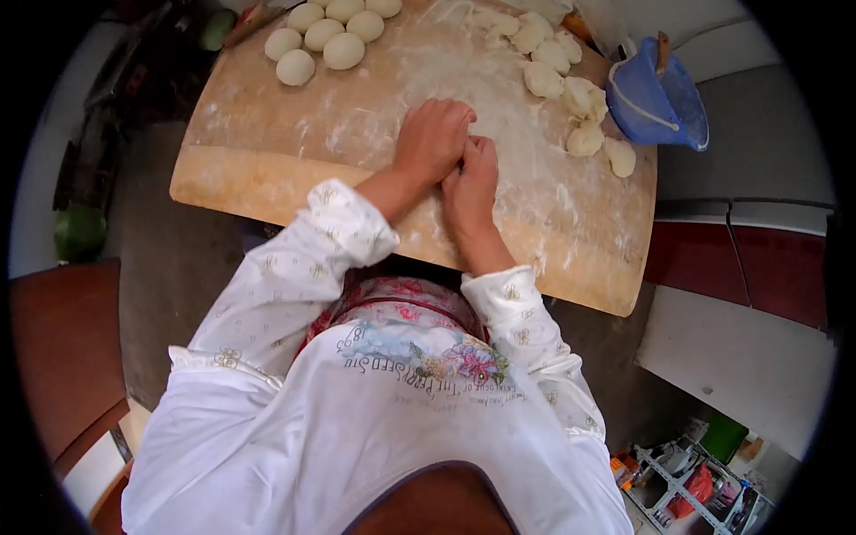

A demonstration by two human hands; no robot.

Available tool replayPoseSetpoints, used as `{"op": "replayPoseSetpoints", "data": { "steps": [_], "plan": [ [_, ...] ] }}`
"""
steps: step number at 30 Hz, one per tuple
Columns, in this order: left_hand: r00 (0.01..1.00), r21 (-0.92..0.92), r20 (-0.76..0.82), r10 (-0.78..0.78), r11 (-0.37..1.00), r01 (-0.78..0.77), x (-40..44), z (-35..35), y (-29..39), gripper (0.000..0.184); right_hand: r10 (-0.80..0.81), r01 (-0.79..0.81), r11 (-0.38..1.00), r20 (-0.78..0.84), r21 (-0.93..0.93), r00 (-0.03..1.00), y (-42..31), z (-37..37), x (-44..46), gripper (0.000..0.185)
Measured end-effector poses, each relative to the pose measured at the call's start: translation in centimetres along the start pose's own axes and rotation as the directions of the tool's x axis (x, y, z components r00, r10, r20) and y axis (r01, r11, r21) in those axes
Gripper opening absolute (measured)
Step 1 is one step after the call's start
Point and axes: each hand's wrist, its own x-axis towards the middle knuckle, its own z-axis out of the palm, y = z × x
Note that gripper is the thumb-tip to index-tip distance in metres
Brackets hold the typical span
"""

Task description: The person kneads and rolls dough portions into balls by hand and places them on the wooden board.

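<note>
My left hand and my right hand press together over the middle of a floured wooden board. The fingers of both are curled in, left slightly farther from me than right. Whatever lies under or between them is hidden. At the far left of the board sit several smooth round dough balls, grouped closely. Along the far right lie several rougher, uneven dough pieces, some touching one another. White flour is smeared across the wood around my hands.
A blue bucket with a white handle stands beside the board's right edge, a wooden handle sticking up in it. Dark red cabinet doors are at the right. A rack of assorted items stands at lower right, a brown wooden panel at left.
</note>
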Motion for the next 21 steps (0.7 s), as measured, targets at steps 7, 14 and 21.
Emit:
{"op": "replayPoseSetpoints", "data": {
  "steps": [7,14,21],
  "plan": [
    [0.828,-0.556,0.126,-0.547,0.652,0.515,1.4,-0.5,0.7,0.024,0.282,-0.271,0.945,-0.039,0.184,0.959,-0.4,-0.5,-0.2,0.023],
    [0.927,-0.345,0.072,-0.368,0.863,0.369,-1.9,-3.4,2.0,0.02,-0.16,0.16,0.985,-0.004,-0.059,0.987,-2.0,-0.5,-3.2,0.018],
    [0.999,-0.019,0.042,-0.025,0.999,0.026,0.3,-2.0,0.0,0.016,0.013,0.009,0.984,0.123,-0.178,0.992,-1.0,-0.4,-0.3,0.028]
  ]
}}
